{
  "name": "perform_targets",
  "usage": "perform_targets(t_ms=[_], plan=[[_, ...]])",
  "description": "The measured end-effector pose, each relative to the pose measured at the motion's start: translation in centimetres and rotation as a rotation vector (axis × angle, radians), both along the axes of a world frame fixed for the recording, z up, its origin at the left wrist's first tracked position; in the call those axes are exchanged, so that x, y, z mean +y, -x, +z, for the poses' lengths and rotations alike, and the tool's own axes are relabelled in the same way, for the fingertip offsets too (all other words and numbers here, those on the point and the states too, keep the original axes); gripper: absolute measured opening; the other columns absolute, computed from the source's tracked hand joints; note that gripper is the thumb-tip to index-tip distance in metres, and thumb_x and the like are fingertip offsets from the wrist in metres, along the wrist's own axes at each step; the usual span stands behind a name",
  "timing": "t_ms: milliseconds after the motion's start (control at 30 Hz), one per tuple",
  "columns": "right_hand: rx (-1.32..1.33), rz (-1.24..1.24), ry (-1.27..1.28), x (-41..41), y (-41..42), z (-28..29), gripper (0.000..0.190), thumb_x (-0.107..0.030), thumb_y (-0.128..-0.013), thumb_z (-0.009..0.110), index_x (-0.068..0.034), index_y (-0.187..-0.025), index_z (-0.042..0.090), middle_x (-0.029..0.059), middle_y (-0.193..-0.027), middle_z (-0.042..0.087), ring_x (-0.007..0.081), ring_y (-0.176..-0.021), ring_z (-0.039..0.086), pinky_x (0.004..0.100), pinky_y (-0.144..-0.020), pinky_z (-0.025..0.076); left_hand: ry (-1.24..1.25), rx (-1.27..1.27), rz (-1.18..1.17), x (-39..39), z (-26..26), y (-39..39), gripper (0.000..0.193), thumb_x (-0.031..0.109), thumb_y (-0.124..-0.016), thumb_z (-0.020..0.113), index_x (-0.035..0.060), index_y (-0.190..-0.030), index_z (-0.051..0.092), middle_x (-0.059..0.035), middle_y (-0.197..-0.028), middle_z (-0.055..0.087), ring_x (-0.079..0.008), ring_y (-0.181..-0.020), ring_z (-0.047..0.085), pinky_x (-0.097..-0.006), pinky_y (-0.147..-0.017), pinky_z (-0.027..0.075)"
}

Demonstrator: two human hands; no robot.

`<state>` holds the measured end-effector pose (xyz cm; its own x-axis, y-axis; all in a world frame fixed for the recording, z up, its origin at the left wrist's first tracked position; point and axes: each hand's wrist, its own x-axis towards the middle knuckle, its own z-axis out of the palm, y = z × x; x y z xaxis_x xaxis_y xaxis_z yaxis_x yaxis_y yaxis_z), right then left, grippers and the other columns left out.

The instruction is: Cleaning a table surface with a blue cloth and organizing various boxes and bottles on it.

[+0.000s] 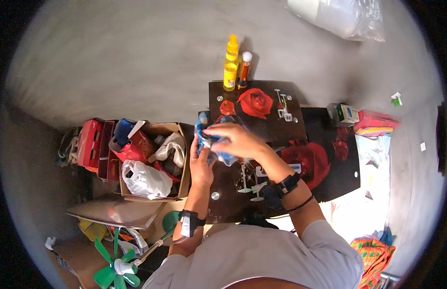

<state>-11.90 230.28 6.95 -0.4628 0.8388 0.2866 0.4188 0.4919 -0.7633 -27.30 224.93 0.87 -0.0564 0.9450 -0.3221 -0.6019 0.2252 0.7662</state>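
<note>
A blue-and-white checked cloth (228,159) is bunched between my two hands above the dark glass table. My left hand (202,162) grips it from the left side, thumb and fingers pointing up. From the right, my right hand (238,140) reaches across with its fingers bent over the bundle. A small dark object (209,138) shows among the folds beneath those fingers; most of it is hidden, so its kind is unclear. Part of the right hand is blurred. Each wrist wears a black strap.
The glass table (223,206) has a raised tier (245,132) printed with roses. On this tier stand a yellow spray bottle (230,74) and an orange tube with a white cap (246,65). Left are a filled cardboard box (185,169) and a green-bladed fan (124,267).
</note>
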Motion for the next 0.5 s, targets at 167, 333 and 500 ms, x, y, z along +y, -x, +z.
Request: perform_targets(t_ms=[167,333,500], plan=[[0.187,-0.711,-0.170,5.7,-5.3,-1.4,0.021,-0.016,-0.084,0.064,-0.004,-0.101,0.061,0.0108,-0.100,0.064,0.0228,-0.088,0.063,0.0351,-0.081,0.049,0.011,0.002,0.015,-0.7,-0.8,1.7,0.043,0.010,-0.092,0.050,0.0191,-0.133,0.047,0.0010,-0.119,0.057,-0.0128,-0.101,0.057,-0.0312,-0.074,0.050],[0.142,-0.831,-0.171,11.0,-6.7,-2.1,0.038,-0.017,-0.080,0.068,-0.004,-0.114,0.056,0.0152,-0.107,0.061,0.0296,-0.098,0.057,0.0390,-0.089,0.045,0.066,0.027,0.090,-3.9,-1.2,5.2,0.047,-0.004,-0.088,0.045,0.0033,-0.134,0.043,-0.0069,-0.126,0.052,-0.0177,-0.111,0.054,-0.0317,-0.093,0.045],[0.091,-0.821,-0.213,14.2,-6.1,-3.0,0.039,-0.021,-0.080,0.069,-0.001,-0.110,0.055,0.0182,-0.108,0.059,0.0342,-0.102,0.055,0.0426,-0.091,0.042,0.023,0.136,0.065,-7.4,-3.3,8.6,0.047,0.002,-0.090,0.049,0.0078,-0.136,0.042,-0.0058,-0.124,0.054,-0.0176,-0.108,0.056,-0.0316,-0.088,0.050]])
